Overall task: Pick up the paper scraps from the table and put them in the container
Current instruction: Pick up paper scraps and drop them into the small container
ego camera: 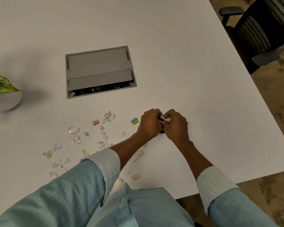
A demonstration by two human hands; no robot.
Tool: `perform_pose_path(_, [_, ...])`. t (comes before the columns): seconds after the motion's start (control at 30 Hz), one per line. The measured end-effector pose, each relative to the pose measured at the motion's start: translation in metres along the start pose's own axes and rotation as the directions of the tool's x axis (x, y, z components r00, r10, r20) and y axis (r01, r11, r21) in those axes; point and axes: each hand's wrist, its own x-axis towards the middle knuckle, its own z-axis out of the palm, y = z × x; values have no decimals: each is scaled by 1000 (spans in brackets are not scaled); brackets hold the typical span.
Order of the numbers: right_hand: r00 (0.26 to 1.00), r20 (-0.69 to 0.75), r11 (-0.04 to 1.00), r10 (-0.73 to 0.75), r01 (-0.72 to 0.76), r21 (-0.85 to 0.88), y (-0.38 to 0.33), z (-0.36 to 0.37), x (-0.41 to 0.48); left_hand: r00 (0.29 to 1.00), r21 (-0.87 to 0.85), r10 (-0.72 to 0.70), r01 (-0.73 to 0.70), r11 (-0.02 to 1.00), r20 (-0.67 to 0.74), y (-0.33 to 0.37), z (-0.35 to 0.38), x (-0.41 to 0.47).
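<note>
Several crumpled white and tan paper scraps (74,134) lie scattered over the white table (187,79), left of and below my hands. My left hand (150,124) and my right hand (175,125) are pressed together, fingers pinched on white paper scraps (164,118) between them. Under the hands sits a small dark container (162,130), almost wholly hidden; only a dark sliver shows. I cannot tell whether the held paper is inside it or above it.
A small blue and yellow block (134,120) lies just left of my left hand, an orange one (95,122) further left. A grey cable hatch (100,71) is set in the table. A white plant pot (6,99) stands left, a black chair (259,33) far right.
</note>
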Motion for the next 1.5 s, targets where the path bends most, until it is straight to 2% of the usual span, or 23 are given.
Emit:
perform_pose_path(0.2, [999, 35, 997, 5, -2, -80, -5, -7, -1, 1000, 58, 10, -12, 998, 29, -19, -12, -13])
perform_pose_path(0.37, [997, -3, 996, -75, 75, 55, -7, 8, -30, 996, 234, -83, 72, 970, 39, -69, -24, -52])
perform_pose_path(0.5, [967, 194, 983, -167, 147, 112, -1, 43, -69, 991, 447, -125, 92, 890, 44, -117, -27, -87])
perform_pose_path(0.6, [918, 351, 976, -183, 214, -50, 5, 73, -86, 986, 524, -161, 114, 844, 44, -146, -25, -107])
perform_pose_path(0.73, [874, 461, 921, -151, 294, -255, 4, 97, -88, 966, 485, -214, 118, 866, 146, -166, -17, -117])
perform_pose_path(0.93, [845, 499, 800, -193, 430, -419, 10, 122, -74, 932, 478, -201, 34, 878, 303, -149, 4, -118])
perform_pose_path(1.07, [823, 532, 770, -200, 468, -433, 10, 131, -63, 953, 517, -189, 41, 855, 236, -141, 23, -117])
perform_pose_path(1.2, [808, 553, 748, -204, 493, -445, 6, 134, -59, 976, 465, -134, 40, 885, 172, -139, 30, -112])
perform_pose_path(1.37, [840, 501, 772, -209, 456, -443, 4, 130, -62, 995, 403, -48, 8, 915, 89, -151, 24, -109])
perform_pose_path(1.5, [849, 455, 789, -269, 465, -401, 15, 134, -63, 997, 363, -54, 27, 932, 64, -156, 20, -107])
